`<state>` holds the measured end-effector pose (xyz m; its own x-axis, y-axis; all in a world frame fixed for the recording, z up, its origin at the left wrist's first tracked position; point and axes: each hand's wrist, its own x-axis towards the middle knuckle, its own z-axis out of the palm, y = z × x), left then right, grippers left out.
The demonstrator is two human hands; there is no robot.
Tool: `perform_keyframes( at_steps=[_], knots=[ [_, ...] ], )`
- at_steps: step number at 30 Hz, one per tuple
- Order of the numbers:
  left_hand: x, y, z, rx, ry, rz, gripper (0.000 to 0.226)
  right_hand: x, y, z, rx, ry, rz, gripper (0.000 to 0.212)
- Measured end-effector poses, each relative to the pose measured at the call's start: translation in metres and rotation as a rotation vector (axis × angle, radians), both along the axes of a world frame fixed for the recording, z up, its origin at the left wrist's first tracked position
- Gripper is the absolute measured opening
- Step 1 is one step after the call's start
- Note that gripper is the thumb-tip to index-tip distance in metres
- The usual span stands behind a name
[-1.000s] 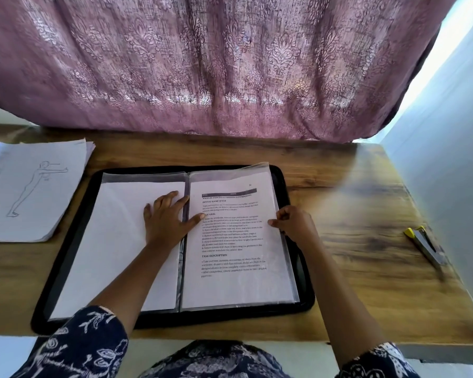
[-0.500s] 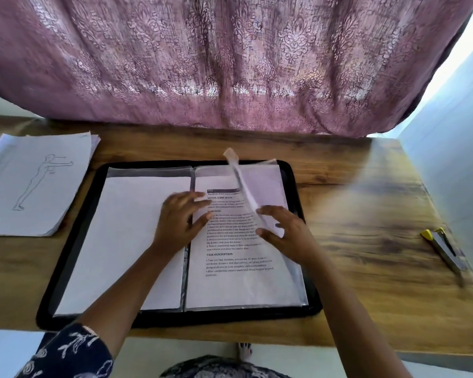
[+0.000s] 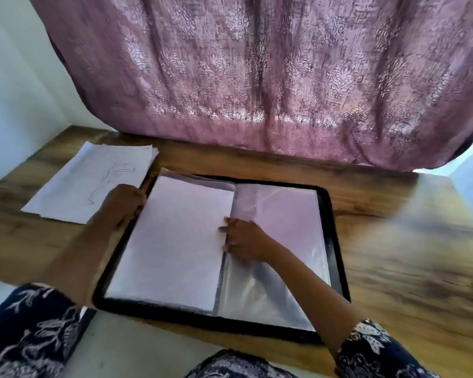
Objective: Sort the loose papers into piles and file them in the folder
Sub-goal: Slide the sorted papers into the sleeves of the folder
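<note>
Folder (image 3: 175, 315) open flat; spine (image 3: 220, 282) runs near-to-far, leaning right.

folder (image 3: 336, 241) 1 | paper pile (image 3: 93, 184) 1 | left hand (image 3: 123, 207), right hand (image 3: 245, 240): 2

Folder (image 3: 161, 313): black-rimmed, open flat, under both hands.
Left page (image 3: 172, 241): white sheet in a clear sleeve, between left hand (image 3: 126, 205) and right hand (image 3: 243, 238).
Right sleeve (image 3: 290, 214): clear, glossy, right of right hand.
Loose papers (image 3: 93, 184): flat white stack, faint line drawing on top, just left of left hand.
</note>
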<state>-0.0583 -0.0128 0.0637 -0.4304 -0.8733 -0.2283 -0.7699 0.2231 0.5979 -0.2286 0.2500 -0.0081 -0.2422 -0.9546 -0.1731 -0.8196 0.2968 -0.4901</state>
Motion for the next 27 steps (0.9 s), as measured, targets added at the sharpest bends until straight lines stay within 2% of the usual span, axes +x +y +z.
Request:
perform_keyframes(
  at_steps=[2, 5, 8, 11, 14, 16, 18, 22, 24, 27],
  knots=[
    [0.007, 0.003, -0.016, -0.160, -0.120, 0.003, 0.024, 0.006, -0.018, -0.009, 0.007, 0.178, 0.035, 0.064],
    [0.014, 0.044, -0.057, -0.220, -0.036, -0.153, 0.049, 0.006, -0.025, -0.010, -0.018, 0.225, 0.022, 0.063],
    [0.037, 0.086, -0.100, -0.377, -0.200, -0.267, 0.071, 0.002, -0.028, -0.012, -0.012, 0.290, 0.054, 0.063],
    [0.048, 0.086, -0.108, -0.415, -0.217, -0.268, 0.084, 0.003, -0.041, -0.008, -0.058, 0.314, 0.138, 0.060],
    [0.050, 0.071, -0.106, -0.382, -0.184, -0.282, 0.084, 0.015, -0.070, 0.005, -0.070, 0.358, 0.200, 0.052],
    [0.056, 0.063, -0.103, -0.438, -0.127, -0.255, 0.077, 0.026, -0.094, 0.012, -0.073, 0.361, 0.222, 0.047],
    [0.069, 0.050, -0.095, -0.509, -0.023, -0.142, 0.062, 0.038, -0.120, 0.016, -0.094, 0.334, 0.242, 0.044],
    [0.107, -0.007, -0.073, -0.339, 0.248, 0.201, 0.029, 0.062, -0.174, 0.019, -0.113, 0.241, 0.287, 0.046],
    [0.123, -0.049, -0.068, -0.282, 0.255, 0.265, 0.025, 0.073, -0.203, 0.019, -0.124, 0.211, 0.297, 0.049],
    [0.141, -0.142, -0.066, -0.196, 0.109, 0.277, 0.042, 0.092, -0.267, 0.017, -0.132, 0.173, 0.274, 0.054]
  ],
)
